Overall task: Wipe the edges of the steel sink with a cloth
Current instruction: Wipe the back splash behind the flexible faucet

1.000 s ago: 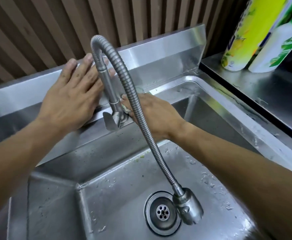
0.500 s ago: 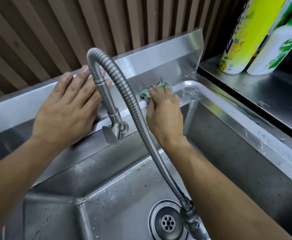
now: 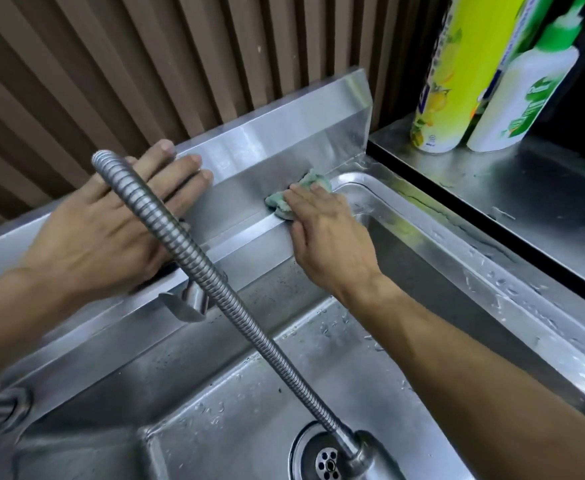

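With right hand (image 3: pixel 322 237) flat, cloth (image 3: pixel 296 197) pinned (seemingly) against sink (image 3: pixel 457 258) rim.

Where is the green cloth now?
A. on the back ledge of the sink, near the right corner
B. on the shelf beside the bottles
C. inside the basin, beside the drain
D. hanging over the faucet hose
A: the right hand presses the green cloth onto the sink's back ledge, near the right corner.

One head-worn camera looks steeply down, close over the sink (image 3: pixel 440 237).
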The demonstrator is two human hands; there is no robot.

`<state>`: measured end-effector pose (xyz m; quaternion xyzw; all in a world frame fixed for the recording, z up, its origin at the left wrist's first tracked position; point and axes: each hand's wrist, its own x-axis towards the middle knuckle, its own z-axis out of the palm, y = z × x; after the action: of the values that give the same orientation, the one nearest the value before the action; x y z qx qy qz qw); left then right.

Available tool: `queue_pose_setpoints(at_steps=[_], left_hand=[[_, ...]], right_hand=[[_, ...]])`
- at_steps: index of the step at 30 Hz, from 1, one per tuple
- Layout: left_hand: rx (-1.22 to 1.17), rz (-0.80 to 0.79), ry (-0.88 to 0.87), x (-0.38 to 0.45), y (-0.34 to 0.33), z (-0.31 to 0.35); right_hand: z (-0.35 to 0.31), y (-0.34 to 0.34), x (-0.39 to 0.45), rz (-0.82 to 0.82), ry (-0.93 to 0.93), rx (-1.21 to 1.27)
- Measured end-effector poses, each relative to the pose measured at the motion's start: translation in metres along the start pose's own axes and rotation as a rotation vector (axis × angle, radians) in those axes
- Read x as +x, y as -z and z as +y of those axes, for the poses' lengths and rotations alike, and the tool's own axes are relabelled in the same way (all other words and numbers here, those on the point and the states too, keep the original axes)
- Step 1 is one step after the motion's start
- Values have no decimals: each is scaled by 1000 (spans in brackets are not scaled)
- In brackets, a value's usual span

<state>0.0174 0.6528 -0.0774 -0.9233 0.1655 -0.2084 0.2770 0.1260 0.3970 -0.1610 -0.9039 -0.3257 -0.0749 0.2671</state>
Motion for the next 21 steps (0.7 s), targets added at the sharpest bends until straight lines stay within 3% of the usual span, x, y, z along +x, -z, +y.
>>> queue_pose_setpoints(at_steps=[5, 8, 11, 15, 18, 21], left_hand=[[-12, 12, -127, 31, 3, -14], [12, -32, -256, 51, 0, -24], [6, -63, -312, 60, 0, -28], [-13, -59, -346, 80, 3, -25], [6, -40, -335, 92, 3, -18], [0, -41, -299, 91, 4, -14]], right_hand=[[-39, -9, 0, 97, -290, -19], [-46, -11, -7, -14, -161, -51], [-11, 4, -6, -87, -12, -61], [15, 9, 11, 24, -201, -181], [8, -9, 9, 56, -106, -258], [19, -4, 13, 106, -69, -106]])
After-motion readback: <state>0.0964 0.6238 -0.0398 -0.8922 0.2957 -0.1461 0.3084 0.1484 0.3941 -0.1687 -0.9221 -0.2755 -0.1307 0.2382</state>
